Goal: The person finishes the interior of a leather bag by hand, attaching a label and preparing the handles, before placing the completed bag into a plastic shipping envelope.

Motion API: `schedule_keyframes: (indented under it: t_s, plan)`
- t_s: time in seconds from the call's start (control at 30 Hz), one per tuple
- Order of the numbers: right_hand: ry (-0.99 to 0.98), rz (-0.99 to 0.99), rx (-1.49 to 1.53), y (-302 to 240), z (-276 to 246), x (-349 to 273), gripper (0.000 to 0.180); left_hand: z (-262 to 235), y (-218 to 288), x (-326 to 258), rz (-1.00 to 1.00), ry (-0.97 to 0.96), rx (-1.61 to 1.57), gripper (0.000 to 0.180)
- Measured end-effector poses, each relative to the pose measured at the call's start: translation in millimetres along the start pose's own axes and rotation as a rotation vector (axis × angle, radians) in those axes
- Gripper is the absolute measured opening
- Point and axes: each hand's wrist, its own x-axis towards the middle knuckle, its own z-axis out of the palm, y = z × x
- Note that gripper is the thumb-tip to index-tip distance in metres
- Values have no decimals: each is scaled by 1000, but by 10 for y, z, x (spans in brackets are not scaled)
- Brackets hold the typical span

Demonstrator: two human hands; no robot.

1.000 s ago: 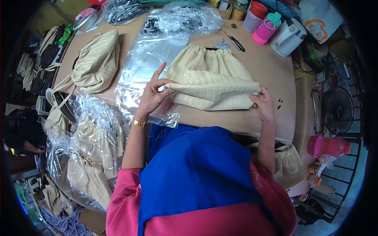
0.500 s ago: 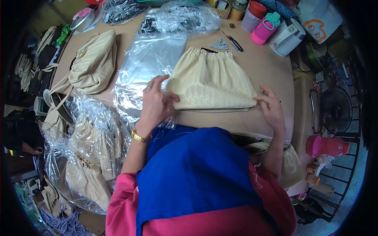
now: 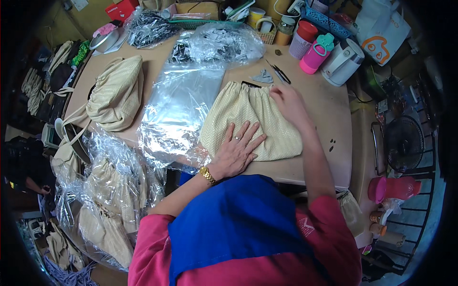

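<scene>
While the left hand (image 3: 238, 148) lies flat with its fingers spread on the lower front of a cream woven bag (image 3: 238, 109), the right hand (image 3: 289, 103) is at the upper right of this bag, beside its gathered mouth. The right fingers are bent, and I cannot tell whether they pinch the cloth or only touch it. The bag lies on the brown worktop (image 3: 327, 119), near the middle of the frame, with the mouth toward the top and the wide bottom toward the lower edge. A black label (image 3: 250, 85) shows at the mouth.

In my judgement, the bag is light and soft; the weave seems to give it some body, but its sides probably fold easily. It is hardly fragile, although the strips could catch on something sharp, such as the dark slim tool (image 3: 281, 74) above it. The surface looks rather smooth, so the gathered mouth or the bottom corners should give the surest hold. Clear plastic sheets (image 3: 188, 90), left of centre, look more slippery. Another cream bag (image 3: 117, 100) rests at the upper left.
</scene>
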Motion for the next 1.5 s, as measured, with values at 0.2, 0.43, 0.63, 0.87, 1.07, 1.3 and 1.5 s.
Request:
schedule_keyframes:
  t_s: [0.2, 0.43, 0.63, 0.87, 1.07, 1.3, 1.5]
  plan:
    - [-206, 346, -381, 252, 316, 907, 43, 28, -26, -7, -10, 10, -44, 59]
    - [-531, 226, -206, 1063, 564, 1211, 37, 44, -25, -5, -5, 28, -63, 58]
    - [-519, 278, -2, 580, 343, 1049, 27, 53, -27, -17, -19, 39, -67, 58]
    - [-237, 290, 849, 786, 586, 1066, 11, 41, -20, -14, -13, 49, -74, 58]
    - [-215, -30, 775, 736, 220, 751, 10, 43, -20, -23, -20, 54, -85, 58]
    - [-351, -89, 462, 371, -416, 77, 23, 47, -13, -25, -17, 60, -85, 59]
    - [-109, -39, -268, 40, 621, 755, 29, 49, 5, -17, -5, 68, -54, 59]
